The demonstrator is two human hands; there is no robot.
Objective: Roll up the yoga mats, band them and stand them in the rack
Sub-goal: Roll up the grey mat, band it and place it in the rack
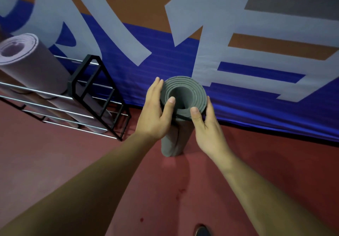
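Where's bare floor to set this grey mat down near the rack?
Bare red floor lies right of the grey mat, below the banner, and in front of the rack. The rack itself is crowded with a mauve mat.

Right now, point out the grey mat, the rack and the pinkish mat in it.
grey mat (183, 81): head view, rolled top end.
rack (71, 87): head view, black end frame.
pinkish mat (40, 67): head view, outer side.

Matt grey foam mat (180, 96) — rack (91, 92) of shiny metal rods, black frame.
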